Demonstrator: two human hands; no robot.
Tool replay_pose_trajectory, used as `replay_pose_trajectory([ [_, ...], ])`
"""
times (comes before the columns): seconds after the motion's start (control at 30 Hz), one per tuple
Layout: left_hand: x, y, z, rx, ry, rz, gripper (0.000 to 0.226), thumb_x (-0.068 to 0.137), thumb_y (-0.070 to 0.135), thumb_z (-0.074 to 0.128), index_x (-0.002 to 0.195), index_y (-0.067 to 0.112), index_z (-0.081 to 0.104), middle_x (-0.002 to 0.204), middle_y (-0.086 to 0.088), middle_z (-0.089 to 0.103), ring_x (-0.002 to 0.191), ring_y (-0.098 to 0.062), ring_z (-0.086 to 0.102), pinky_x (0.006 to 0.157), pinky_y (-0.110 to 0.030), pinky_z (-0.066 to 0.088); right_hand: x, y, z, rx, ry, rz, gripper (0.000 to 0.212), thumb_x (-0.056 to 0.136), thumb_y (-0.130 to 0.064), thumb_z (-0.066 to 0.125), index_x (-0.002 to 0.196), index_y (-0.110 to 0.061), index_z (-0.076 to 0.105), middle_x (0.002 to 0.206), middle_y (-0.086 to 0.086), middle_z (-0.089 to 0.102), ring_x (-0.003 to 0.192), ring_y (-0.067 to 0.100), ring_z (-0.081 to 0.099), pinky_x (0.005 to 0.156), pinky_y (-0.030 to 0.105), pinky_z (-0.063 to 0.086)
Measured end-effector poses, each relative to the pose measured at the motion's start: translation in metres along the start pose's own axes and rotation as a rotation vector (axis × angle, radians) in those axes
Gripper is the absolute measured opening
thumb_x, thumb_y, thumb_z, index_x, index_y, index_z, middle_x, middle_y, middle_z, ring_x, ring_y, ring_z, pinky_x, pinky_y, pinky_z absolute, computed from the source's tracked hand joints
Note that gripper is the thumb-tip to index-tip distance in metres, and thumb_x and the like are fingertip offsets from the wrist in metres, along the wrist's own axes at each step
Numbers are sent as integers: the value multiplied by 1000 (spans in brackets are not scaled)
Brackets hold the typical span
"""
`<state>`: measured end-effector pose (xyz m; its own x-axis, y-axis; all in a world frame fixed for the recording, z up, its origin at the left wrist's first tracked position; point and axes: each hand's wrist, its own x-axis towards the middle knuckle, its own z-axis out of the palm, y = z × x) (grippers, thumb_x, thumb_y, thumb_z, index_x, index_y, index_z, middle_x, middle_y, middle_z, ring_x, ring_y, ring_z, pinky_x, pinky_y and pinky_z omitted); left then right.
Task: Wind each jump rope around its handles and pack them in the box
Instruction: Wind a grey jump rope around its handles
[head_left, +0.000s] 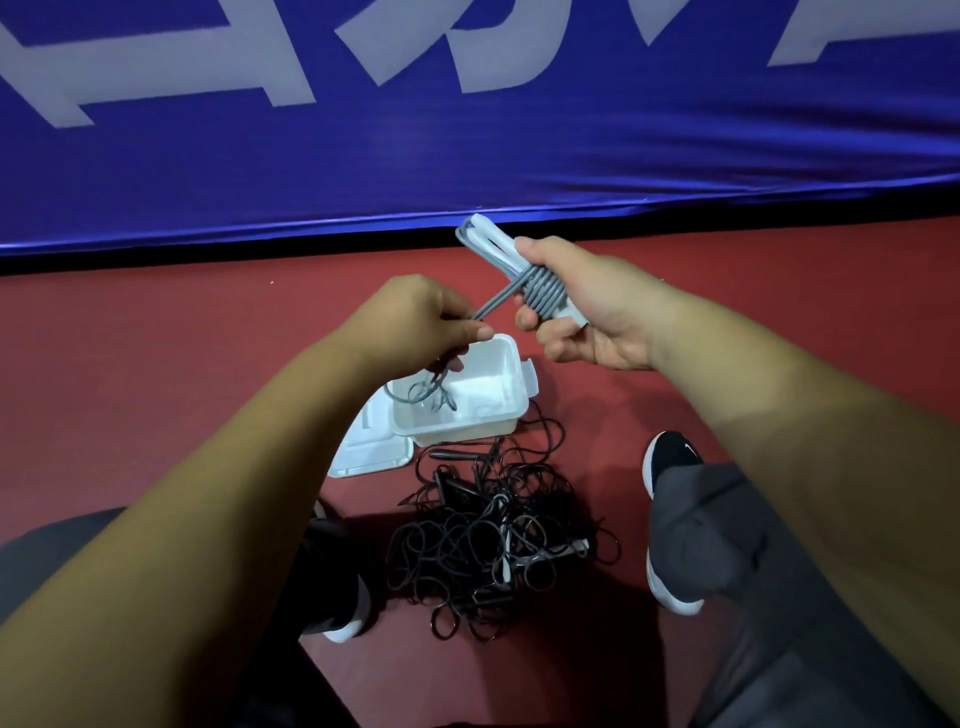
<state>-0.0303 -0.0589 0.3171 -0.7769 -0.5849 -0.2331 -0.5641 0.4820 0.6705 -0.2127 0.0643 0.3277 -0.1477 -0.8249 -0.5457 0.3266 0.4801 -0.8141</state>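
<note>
- The right hand (587, 312) is raised out in front, palm turned inward. Its fingers and thumb are curled tight round a pair of white handles (491, 240) held side by side.
- The handles point up and away to the left, towards the banner. Their lower ends are lost inside the fist.
- A grey rope (543, 293) is wound in several close turns round the handles, right at the fingers.
- The left hand (415, 322) sits lower and to the left, knuckles up. Thumb and fingers pinch one strand of that grey rope, which runs taut from the coil down to the pinch.
- Below the left hand the loose end of the rope drops in a slack loop into the white box (511, 364). The hand covers part of this stretch.
- The box stands open on the red floor (156, 364), just under both hands. Its lid (371, 447) is flapped out to the near left and partly hidden by the left forearm.
- Just nearer than the box lies a heap of black ropes (483, 540), well tangled. A few dark handles and one pale one show, but I cannot count the ropes.
- A dark shoe (672, 457) rests right of the heap. The other shoe (343, 626) is mostly covered by the left arm.
- A blue banner (467, 156) runs across the back, its white letters cut off at the top.
</note>
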Motion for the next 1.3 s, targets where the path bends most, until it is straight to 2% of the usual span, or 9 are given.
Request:
replay_pose_trajectory([
  [0.07,-2,1,4,-32,-56,-44,22,99,28,73,92,8,76,84,-14,73,65,-21,78,66,-44,66,0,2,1,-13,-13,7,53,99,-59,63,104,-7,64,82,12,68,52,15,56,63,37,63],
  [0.17,-3,1,7,-46,-100,-75,21,102,27,69,94,10,76,89,-16,70,66,-24,78,64,-43,66,2,5,-1,-52,27,-6,55,100,-58,64,107,-4,69,87,15,73,67,21,68,79,45,64],
  [0.3,-3,-2,8,-112,-165,-118,20,102,28,68,98,11,78,84,-13,66,71,-28,79,68,-47,67,6,5,-1,-134,109,-56,47,99,-57,63,107,-11,73,85,9,72,64,17,60,65,37,57],
  [0.43,-4,-1,8,-180,-282,-142,20,100,28,71,97,10,80,71,-5,64,75,-34,79,70,-45,65,7,6,2,-20,91,-112,45,104,-48,62,110,-4,74,77,9,63,54,16,49,49,27,40],
  [0.67,-7,7,-1,-229,-304,-117,18,97,28,74,86,15,80,70,-7,67,78,-32,79,67,-37,60,2,0,2,139,75,-134,43,104,-44,61,112,-3,72,73,6,57,52,12,41,42,22,29],
  [0.8,-8,10,4,-185,-285,-95,27,99,28,73,72,22,77,67,-3,67,72,-27,78,67,-40,61,-3,-2,-2,77,18,-129,48,97,-51,72,115,-7,72,75,4,58,54,10,41,42,20,31],
  [1.03,-9,11,14,-375,-205,-132,31,109,31,55,115,6,72,78,-13,57,80,-36,79,61,-39,64,-6,-7,-5,109,-30,-170,25,97,-30,76,111,-12,65,78,3,59,57,9,44,41,18,34],
  [1.2,-3,1,15,-753,-255,-211,28,110,24,52,115,5,71,89,-10,69,99,-33,77,83,-46,65,-9,-10,-4,163,-114,-140,17,102,-27,67,108,-14,58,79,5,58,53,7,38,38,15,23],
  [1.3,0,-6,14,-752,-232,-188,26,109,19,54,123,5,71,98,-10,73,106,-28,75,82,-40,64,-13,-8,-6,102,-222,-81,17,99,-27,65,102,-13,57,79,6,59,50,5,36,40,15,15],
])
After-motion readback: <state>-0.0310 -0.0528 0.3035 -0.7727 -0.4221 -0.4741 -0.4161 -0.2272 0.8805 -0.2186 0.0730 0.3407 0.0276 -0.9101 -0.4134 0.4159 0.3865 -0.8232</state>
